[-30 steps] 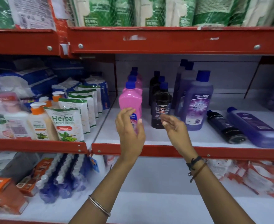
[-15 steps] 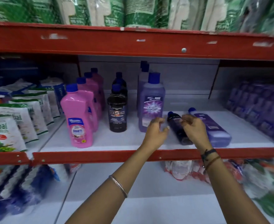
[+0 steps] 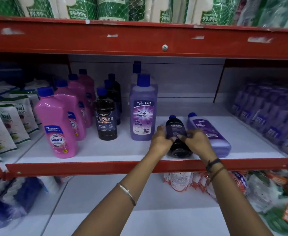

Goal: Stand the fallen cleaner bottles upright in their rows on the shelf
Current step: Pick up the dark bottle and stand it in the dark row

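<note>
Both the left hand [image 3: 160,141] and right hand [image 3: 196,142] have a closed grip around the black bottle [image 3: 177,137] lying on the shelf [image 3: 105,147], so swinging it upright could knock the fallen purple bottle [image 3: 209,133] just beside it, or the upright purple bottle [image 3: 143,111].

Both hands closed around a fallen black Bactin bottle [image 3: 176,132] lying on its side on the white shelf [image 3: 105,149], cap toward the back. The left hand [image 3: 160,142] gripped its left side, the right hand [image 3: 196,142] its right. Just beside it on the right lay a fallen lavender bottle [image 3: 209,132], touching the right hand. To the left stood upright rows: lavender Bactin bottles [image 3: 143,109], black Bactin bottles [image 3: 105,116] and pink Shakti bottles [image 3: 58,123].
</note>
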`<action>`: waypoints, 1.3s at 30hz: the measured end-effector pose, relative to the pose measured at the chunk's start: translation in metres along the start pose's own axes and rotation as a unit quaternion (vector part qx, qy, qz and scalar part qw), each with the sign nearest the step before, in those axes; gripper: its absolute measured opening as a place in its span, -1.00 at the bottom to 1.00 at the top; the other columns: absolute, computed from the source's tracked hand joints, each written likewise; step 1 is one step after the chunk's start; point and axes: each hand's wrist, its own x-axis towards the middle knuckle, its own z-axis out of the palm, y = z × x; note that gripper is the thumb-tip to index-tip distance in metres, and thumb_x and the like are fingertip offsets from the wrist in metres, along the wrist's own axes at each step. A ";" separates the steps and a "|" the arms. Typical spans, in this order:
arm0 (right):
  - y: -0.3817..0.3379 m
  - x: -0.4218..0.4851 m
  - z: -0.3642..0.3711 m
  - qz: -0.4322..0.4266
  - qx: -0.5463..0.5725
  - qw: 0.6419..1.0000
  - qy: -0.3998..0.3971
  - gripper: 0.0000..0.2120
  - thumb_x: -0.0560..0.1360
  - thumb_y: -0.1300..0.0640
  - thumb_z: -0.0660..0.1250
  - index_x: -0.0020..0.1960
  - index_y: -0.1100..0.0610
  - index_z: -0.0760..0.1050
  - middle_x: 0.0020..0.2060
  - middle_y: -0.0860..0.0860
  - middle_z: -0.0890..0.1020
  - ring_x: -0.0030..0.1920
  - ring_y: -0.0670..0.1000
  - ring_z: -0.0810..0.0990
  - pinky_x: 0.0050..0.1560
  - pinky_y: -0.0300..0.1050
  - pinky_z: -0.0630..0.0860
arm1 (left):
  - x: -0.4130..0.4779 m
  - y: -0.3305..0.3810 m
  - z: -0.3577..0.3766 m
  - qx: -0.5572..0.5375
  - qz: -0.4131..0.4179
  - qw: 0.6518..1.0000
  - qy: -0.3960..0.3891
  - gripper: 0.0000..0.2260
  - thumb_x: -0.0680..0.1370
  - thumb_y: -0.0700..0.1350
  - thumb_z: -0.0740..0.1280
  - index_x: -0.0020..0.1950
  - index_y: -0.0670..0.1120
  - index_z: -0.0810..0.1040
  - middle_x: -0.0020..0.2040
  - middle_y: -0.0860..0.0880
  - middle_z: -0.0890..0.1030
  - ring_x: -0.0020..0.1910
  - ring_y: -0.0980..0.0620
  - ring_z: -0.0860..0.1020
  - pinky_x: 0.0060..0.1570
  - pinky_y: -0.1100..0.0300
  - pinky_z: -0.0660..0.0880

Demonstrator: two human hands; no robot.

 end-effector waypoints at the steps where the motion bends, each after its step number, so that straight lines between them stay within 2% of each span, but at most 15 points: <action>1: 0.000 -0.005 -0.002 -0.001 0.031 1.000 0.007 -0.71 0.43 0.08 0.41 0.06 0.24 0.55 -0.11 0.15 0.63 -0.12 0.10 0.58 -0.16 -0.13 0.48 | -0.005 0.000 -0.002 -0.023 0.011 1.000 0.002 -0.52 0.47 -0.27 0.34 0.33 -0.16 0.26 0.10 -0.18 0.59 0.05 -0.11 0.56 0.03 0.11 0.48; 4: -0.008 -0.022 -0.009 -0.024 0.120 0.992 0.039 -0.59 0.37 0.11 0.47 0.15 0.27 0.51 -0.06 0.10 0.61 -0.05 0.08 0.59 -0.01 -0.07 0.52 | -0.020 0.004 -0.014 -0.076 0.055 0.996 0.008 -0.43 0.45 -0.33 0.35 0.40 -0.16 0.23 0.00 -0.05 0.53 -0.04 0.01 0.52 0.05 0.14 0.49; 7: -0.021 -0.037 -0.010 -0.063 0.144 0.987 0.042 -0.56 0.37 0.13 0.47 0.20 0.22 0.50 -0.01 0.06 0.62 -0.06 0.00 0.59 0.03 -0.06 0.54 | -0.033 0.007 -0.030 -0.075 0.093 0.993 0.026 -0.43 0.43 -0.36 0.36 0.39 -0.12 0.29 0.12 -0.07 0.55 0.03 -0.01 0.55 0.11 0.06 0.54; 10: -0.040 -0.051 -0.001 -0.097 0.181 0.978 0.047 -0.56 0.34 0.16 0.50 0.17 0.18 0.48 0.01 0.04 0.63 -0.12 -0.09 0.61 -0.05 -0.15 0.56 | -0.047 0.006 -0.050 -0.067 0.142 0.985 0.068 -0.48 0.40 -0.38 0.36 0.32 -0.08 0.40 0.18 -0.08 0.56 0.10 -0.01 0.55 0.13 0.08 0.54; 14: -0.067 -0.066 0.019 -0.138 0.206 0.968 0.043 -0.53 0.31 0.18 0.51 0.16 0.13 0.43 0.03 -0.04 0.58 -0.08 -0.17 0.58 -0.11 -0.27 0.52 | -0.060 -0.004 -0.083 -0.057 0.173 0.975 0.125 -0.46 0.37 -0.41 0.35 0.29 -0.06 0.42 0.20 -0.10 0.52 0.11 -0.01 0.54 0.09 0.11 0.56; 19: -0.107 -0.081 0.069 -0.170 0.233 0.957 0.002 -0.52 0.31 0.24 0.51 0.14 0.13 0.39 0.05 -0.01 0.56 -0.06 -0.21 0.55 -0.18 -0.50 0.48 | -0.072 -0.031 -0.137 -0.037 0.198 0.963 0.177 -0.44 0.32 -0.51 0.27 0.24 -0.09 0.43 0.17 -0.04 0.50 0.07 0.03 0.55 -0.04 0.34 0.53; 20: -0.115 -0.083 0.078 -0.174 0.237 0.956 -0.006 -0.52 0.31 0.25 0.51 0.15 0.15 0.39 0.04 -0.02 0.56 -0.07 -0.21 0.55 -0.17 -0.51 0.48 | -0.073 -0.037 -0.148 -0.030 0.200 0.961 0.188 -0.44 0.31 -0.52 0.25 0.24 -0.10 0.43 0.15 -0.03 0.49 0.07 0.03 0.55 -0.02 0.32 0.53; 24: -0.137 -0.089 0.114 -0.185 0.257 0.948 -0.031 -0.52 0.32 0.28 0.49 0.16 0.17 0.36 0.00 -0.04 0.54 -0.07 -0.23 0.52 -0.19 -0.56 0.43 | -0.072 -0.060 -0.182 -0.004 0.199 0.956 0.215 -0.43 0.29 -0.50 0.23 0.23 -0.09 0.41 0.14 -0.03 0.46 0.13 -0.04 0.53 0.14 0.01 0.53; 29: -0.141 -0.086 0.149 -0.183 0.247 0.951 -0.036 -0.51 0.32 0.24 0.49 0.17 0.13 0.36 0.06 0.01 0.53 0.02 -0.04 0.55 -0.15 -0.53 0.43 | -0.073 -0.078 -0.201 0.000 0.185 0.958 0.217 -0.44 0.28 -0.51 0.22 0.21 -0.09 0.40 0.11 -0.01 0.44 0.12 -0.04 0.52 0.10 -0.04 0.54; 34: -0.138 -0.085 0.160 -0.166 0.282 0.945 -0.021 -0.53 0.36 0.30 0.45 0.19 0.13 0.35 0.04 -0.03 0.53 -0.02 -0.23 0.53 -0.12 -0.55 0.44 | -0.070 -0.089 -0.203 0.017 0.178 0.963 0.203 -0.47 0.35 -0.44 0.29 0.24 -0.05 0.35 0.13 0.01 0.41 0.15 -0.03 0.49 0.17 0.04 0.51; 39: -0.129 -0.080 0.164 -0.179 0.255 0.950 0.001 -0.61 0.39 0.27 0.43 0.15 0.07 0.40 0.07 0.01 0.54 0.02 -0.09 0.57 -0.07 -0.42 0.49 | -0.074 -0.089 -0.205 0.020 0.198 0.956 0.217 -0.66 0.47 -0.31 0.27 0.22 -0.07 0.39 0.11 -0.07 0.47 0.05 0.02 0.51 0.08 0.16 0.49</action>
